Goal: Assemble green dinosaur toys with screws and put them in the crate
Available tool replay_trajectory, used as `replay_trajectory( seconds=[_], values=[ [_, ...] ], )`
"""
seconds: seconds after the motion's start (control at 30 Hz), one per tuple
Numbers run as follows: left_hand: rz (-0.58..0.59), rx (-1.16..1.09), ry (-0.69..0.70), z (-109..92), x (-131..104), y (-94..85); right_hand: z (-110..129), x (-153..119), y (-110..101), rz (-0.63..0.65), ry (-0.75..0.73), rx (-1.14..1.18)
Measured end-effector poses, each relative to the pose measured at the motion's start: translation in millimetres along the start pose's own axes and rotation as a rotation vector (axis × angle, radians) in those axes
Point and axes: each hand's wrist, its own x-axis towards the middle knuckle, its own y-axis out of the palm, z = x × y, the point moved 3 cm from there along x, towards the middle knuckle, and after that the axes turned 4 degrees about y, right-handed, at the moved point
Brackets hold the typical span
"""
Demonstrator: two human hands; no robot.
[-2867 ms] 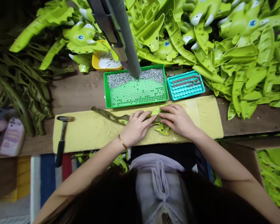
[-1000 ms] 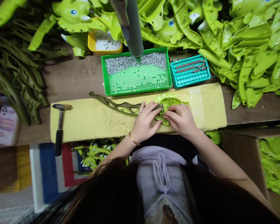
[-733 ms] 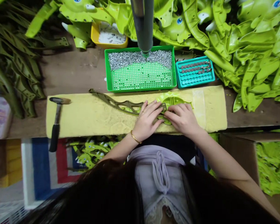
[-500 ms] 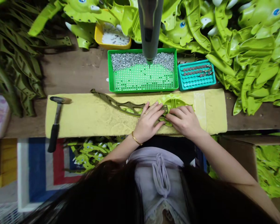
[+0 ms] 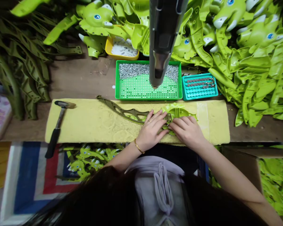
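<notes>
An olive-green curved plastic part (image 5: 124,113) with cut-outs lies across the yellow cloth pad, its right end set over a lime-green moulded shell (image 5: 179,112). My left hand (image 5: 153,127) rests on that olive part, fingers extended and pressing it down at the joint. Curled together, the fingers of my right hand (image 5: 185,130) grip the shell's near edge beside the part's end. Whatever small item may be under the right fingertips is hidden. Above the pad, a dark power screwdriver (image 5: 163,47) hangs tip down, apart from both hands.
Behind the pad (image 5: 85,125) stand a green tray (image 5: 148,91) of screws, a teal tray (image 5: 200,93) with small round pieces and a yellow tub (image 5: 122,55). A hammer (image 5: 56,128) lies left. Lime-green shells (image 5: 257,78) and olive parts (image 5: 33,69) are heaped behind.
The view has tilted, so the bench sits slightly lower and the screwdriver appears larger and nearer. Both hands keep about the same hold on the parts.
</notes>
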Motion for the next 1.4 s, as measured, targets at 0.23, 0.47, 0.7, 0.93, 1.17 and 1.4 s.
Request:
replay_trajectory(
  seconds=[0.23, 0.47, 0.7, 0.93, 1.17, 1.4],
  values=[
    [0.006, -0.018, -0.007, 1.4, 0.1, 0.4, -8.2, -3.4, 0.7, 0.026, -0.083, 0.092],
    [-0.01, -0.002, 0.021, 0.5, 0.4, -0.1, -11.3, -0.3, -3.3, 0.017, -0.157, 0.057],
    [0.049, 0.066, 0.023, 1.8, -1.3, 2.6, -10.1, -1.8, 1.1, 0.062, -0.037, 0.117],
    [0.102, 0.182, 0.072, -1.7, -3.6, 4.7, -11.6, -27.8, -8.9, 0.086, 0.251, 0.277],
    [0.017, 0.349, 0.106, -16.6, 5.3, 10.2, -12.8, -35.5, -12.7, 0.053, 0.545, 0.9],
    [-0.086, 0.241, -0.065, -14.1, 12.8, 16.1, -2.4, -39.2, 5.2, -0.139, 0.84, 0.925]
  ],
)
